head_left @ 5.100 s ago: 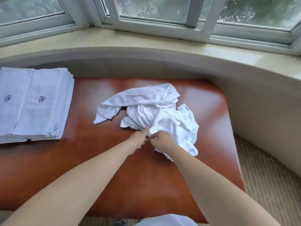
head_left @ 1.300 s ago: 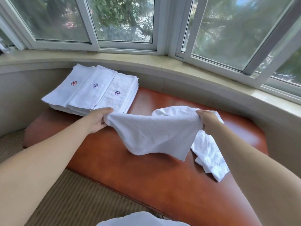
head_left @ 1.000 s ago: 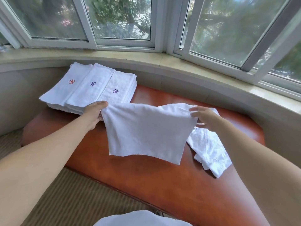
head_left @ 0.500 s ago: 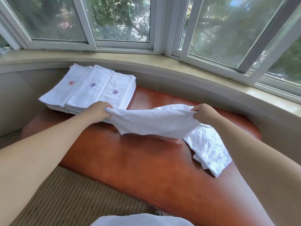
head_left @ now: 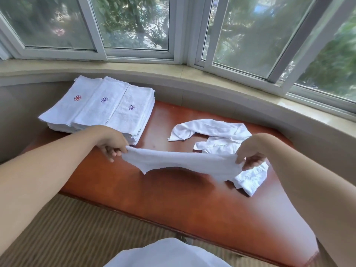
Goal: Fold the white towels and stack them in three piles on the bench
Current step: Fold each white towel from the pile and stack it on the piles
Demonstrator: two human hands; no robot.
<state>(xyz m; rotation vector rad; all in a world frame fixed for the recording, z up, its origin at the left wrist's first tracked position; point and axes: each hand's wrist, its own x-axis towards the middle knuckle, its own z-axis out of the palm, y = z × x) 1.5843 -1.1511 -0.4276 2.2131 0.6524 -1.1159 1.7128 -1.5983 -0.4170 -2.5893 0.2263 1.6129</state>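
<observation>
Bay windows curve behind a reddish wooden counter (head_left: pixel 173 199); the left hand (head_left: pixel 112 143) and right hand (head_left: pixel 250 153) each have their grip pinched tight on an end of a white towel (head_left: pixel 181 162), stretched above the counter; three folded piles (head_left: pixel 102 108) lie far left; crumpled towels (head_left: pixel 217 135) lie right.

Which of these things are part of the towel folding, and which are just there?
Part of the job:
- held towel, gripped by left hand and right hand
- unfolded towels
- folded piles
- bench

Just there:
- windows
- window sill
- carpet
</observation>
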